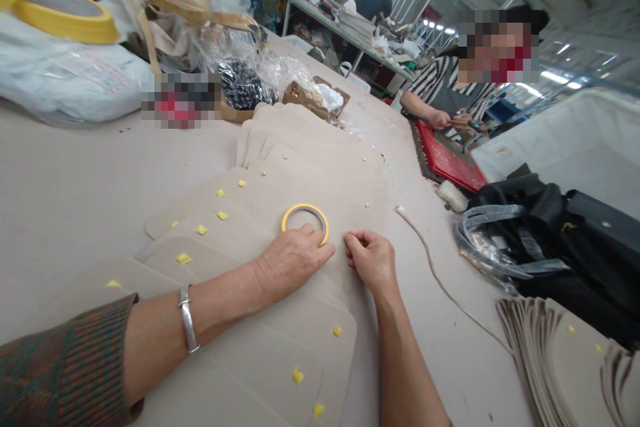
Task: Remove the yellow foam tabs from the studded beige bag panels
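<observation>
Left hand (295, 259): grip closed around the near edge of a yellow tape roll (305, 206); the roll's ring extends beyond the fingers. Right hand (373, 260): grip pinched, thumb against fingers, just right of the left grip; whether anything thin is held between the fingertips cannot be told. Beneath and around the left grip, overlapping beige panels (325, 177) fan across the table (115, 173). Yellow tape pieces (298, 375) are noted on panels to the left of and nearer than the left grip. Right of the right grip: a pale cord (429, 257), then a black bag (540, 213). Beyond both grips: an open cardboard box (320, 97). Farther right, a person (450, 93) is seated or standing at a red tray (447, 157); which posture cannot be told.
</observation>
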Motion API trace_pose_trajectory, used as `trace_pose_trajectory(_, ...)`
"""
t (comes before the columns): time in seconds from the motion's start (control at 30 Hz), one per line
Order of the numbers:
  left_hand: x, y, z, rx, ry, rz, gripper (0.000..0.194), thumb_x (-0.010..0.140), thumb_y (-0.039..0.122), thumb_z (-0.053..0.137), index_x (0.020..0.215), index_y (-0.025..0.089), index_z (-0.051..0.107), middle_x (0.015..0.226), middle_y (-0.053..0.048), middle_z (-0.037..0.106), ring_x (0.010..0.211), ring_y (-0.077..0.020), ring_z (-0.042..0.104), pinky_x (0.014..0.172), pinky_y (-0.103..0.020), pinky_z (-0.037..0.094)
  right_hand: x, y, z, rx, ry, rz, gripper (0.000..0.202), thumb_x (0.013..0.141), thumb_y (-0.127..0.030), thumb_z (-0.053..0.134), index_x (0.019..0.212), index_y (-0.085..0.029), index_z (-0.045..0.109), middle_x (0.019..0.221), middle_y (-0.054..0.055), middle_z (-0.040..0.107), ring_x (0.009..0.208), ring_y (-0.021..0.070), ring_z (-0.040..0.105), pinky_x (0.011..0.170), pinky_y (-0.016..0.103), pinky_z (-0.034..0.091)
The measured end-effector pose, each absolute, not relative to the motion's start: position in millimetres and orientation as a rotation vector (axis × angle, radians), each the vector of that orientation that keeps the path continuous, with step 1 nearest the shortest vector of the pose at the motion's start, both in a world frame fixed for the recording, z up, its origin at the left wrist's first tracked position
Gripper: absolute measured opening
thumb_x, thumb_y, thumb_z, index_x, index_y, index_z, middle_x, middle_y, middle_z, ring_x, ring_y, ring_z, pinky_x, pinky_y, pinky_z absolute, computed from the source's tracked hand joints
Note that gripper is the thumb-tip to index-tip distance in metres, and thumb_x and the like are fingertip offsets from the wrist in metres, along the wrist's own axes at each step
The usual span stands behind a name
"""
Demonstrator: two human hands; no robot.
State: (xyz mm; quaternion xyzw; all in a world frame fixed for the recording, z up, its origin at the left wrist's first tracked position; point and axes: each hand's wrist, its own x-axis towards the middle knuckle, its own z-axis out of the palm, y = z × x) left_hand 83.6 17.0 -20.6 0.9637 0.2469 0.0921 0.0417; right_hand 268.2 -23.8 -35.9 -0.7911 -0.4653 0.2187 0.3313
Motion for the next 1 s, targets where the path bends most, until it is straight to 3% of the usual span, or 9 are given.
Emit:
trace_pose_trajectory(0.1,84,17,-22,2.952,0.760,0.301,0.008,0.091,0.012,0.049,0.087,0.017,0.054,0.085,-0.008,0.059,0.080,-0.0236,0.055,0.060,-0.032,0.045,269,-23,-38,-2.082,-1.336,0.469,0.026,0.080,-0.039,0.055,0.078,-0.018,0.071,0.055,0.000,0.065,0.046,0.0140,0.058,0.047,0.023,0.044)
trace_pose_trajectory(0.27,84,16,-21,2.949,0.771,0.275,0.007,0.090,0.011,0.051,0.088,0.017,0.055,0.087,-0.008,0.060,0.082,-0.0231,0.055,0.062,-0.031,0.046,270,-32,-40,-2.122,-1.338,0.309,0.031,0.081,-0.042,0.058,0.100,-0.019,0.066,0.052,-0.004,0.062,0.047,0.0158,0.059,0.051,0.026,0.044)
trace_pose_trajectory(0.37,83,17,-20,2.934,0.763,0.256,0.008,0.090,0.011,0.050,0.088,0.017,0.055,0.087,-0.008,0.061,0.082,-0.0244,0.056,0.063,-0.033,0.047,269,-41,-40,-2.082,-1.288,0.315,0.028,0.084,-0.043,0.056,0.091,-0.018,0.066,0.062,0.000,0.068,0.049,0.0150,0.061,0.054,0.026,0.046)
trace_pose_trajectory(0.5,83,17,-22,2.911,0.740,0.288,0.010,0.090,0.010,0.048,0.088,0.016,0.055,0.087,-0.009,0.060,0.083,-0.0241,0.055,0.065,-0.034,0.048,264,-45,-41,-2.031,-1.470,0.156,0.024,0.085,-0.036,0.054,0.082,-0.019,0.071,0.077,0.005,0.074,0.067,0.0177,0.066,0.068,0.028,0.047)
trace_pose_trajectory(0.83,84,16,-26,2.927,0.726,0.323,0.010,0.090,0.009,0.048,0.089,0.017,0.054,0.087,-0.008,0.060,0.084,-0.0247,0.056,0.066,-0.035,0.049,258,-30,-41,-2.124,-1.621,0.018,0.025,0.087,-0.031,0.048,0.084,-0.020,0.070,0.074,0.004,0.071,0.068,0.0175,0.065,0.066,0.027,0.043)
trace_pose_trajectory(1.0,79,16,-18,2.929,0.735,0.395,0.010,0.091,0.010,0.046,0.090,0.018,0.053,0.086,-0.005,0.060,0.079,-0.0224,0.057,0.064,-0.033,0.050,266,-33,-41,-2.074,-1.801,0.030,0.028,0.091,-0.033,0.044,0.092,-0.021,0.069,0.086,0.006,0.073,0.078,0.0213,0.067,0.071,0.031,0.046)
